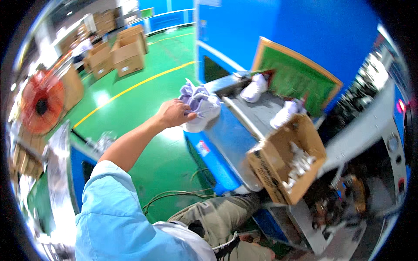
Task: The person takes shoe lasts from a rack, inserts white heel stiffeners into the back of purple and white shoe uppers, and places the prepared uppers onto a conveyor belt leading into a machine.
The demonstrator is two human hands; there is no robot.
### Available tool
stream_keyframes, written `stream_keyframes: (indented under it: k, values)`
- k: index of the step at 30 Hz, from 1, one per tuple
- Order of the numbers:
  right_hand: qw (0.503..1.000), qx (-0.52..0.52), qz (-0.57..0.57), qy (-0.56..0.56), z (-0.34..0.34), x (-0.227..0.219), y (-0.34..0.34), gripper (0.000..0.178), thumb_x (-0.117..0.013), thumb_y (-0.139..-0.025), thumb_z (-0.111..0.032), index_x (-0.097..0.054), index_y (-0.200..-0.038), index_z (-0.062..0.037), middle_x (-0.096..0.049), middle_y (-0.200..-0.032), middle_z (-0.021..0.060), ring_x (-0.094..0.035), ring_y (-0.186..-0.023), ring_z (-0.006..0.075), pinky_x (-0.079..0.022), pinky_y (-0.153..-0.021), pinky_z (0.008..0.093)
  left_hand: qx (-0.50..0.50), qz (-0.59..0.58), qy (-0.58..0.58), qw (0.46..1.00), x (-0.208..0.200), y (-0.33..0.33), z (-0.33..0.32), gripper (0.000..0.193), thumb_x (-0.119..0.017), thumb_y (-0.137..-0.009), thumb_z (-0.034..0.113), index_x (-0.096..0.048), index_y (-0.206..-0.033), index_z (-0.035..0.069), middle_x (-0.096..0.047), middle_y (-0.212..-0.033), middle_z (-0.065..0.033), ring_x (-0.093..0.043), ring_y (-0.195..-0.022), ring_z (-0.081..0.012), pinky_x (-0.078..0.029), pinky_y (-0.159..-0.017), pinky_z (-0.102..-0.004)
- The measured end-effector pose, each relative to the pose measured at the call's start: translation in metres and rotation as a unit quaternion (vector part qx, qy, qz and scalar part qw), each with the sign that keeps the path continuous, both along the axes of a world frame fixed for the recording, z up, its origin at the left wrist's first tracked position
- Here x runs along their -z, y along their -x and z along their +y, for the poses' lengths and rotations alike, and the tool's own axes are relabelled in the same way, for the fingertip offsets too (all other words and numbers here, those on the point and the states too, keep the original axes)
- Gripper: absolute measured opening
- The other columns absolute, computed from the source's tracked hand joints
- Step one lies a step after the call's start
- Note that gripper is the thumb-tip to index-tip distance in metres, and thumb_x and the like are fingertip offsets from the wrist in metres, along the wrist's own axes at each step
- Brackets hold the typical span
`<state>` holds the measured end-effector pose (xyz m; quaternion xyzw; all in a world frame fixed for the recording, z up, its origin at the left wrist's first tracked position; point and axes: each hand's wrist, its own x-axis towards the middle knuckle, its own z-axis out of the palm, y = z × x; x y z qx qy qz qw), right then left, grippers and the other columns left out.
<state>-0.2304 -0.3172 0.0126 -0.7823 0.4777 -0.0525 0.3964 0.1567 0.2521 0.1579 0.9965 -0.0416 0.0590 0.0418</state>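
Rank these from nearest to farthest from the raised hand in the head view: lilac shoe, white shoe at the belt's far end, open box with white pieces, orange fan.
1. Lilac shoe: gripped in the hand, at the belt's near end.
2. White shoe: to the right, far end of the belt.
3. Open box: lower right, beside the belt.
4. Orange fan: far left.
The box and fan are close to call.

we cannot see our right hand, and the white bits in the cardboard box [287, 158] are too blurred to identify.
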Motion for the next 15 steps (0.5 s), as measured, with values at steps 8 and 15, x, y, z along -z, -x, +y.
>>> stream_keyframes:
  k: [8,15]
  values:
    - [0.916,-0.380,-0.104,0.080,0.003,0.113,-0.119,0.033,-0.056,-0.099,-0.023,-0.064,-0.119,0.0023,-0.070,-0.100,0.0191,-0.066,-0.087,0.0327,-0.052,-0.082,0.0400,-0.302,0.114,-0.016,0.946,-0.050,0.310,0.140,0.051,-0.065,-0.081,0.055,-0.074,-0.095,0.006,-0.070,-0.097,-0.0151,-0.063,-0.101,-0.0311,-0.049,-0.089,-0.0422]
    - [0.835,-0.536,-0.107,0.060,0.096,0.061,-0.167,0.037,-0.059,-0.097,-0.030,-0.066,-0.117,0.0009,-0.069,-0.108,0.0206,-0.066,-0.096,0.0377,-0.052,-0.085,0.0403,-0.725,-0.055,-0.210,0.653,-0.053,0.639,0.230,0.041,-0.062,-0.085,0.042,-0.069,-0.102,0.005,-0.064,-0.111,-0.0161,-0.063,-0.101,-0.0341,-0.050,-0.089,-0.0458]
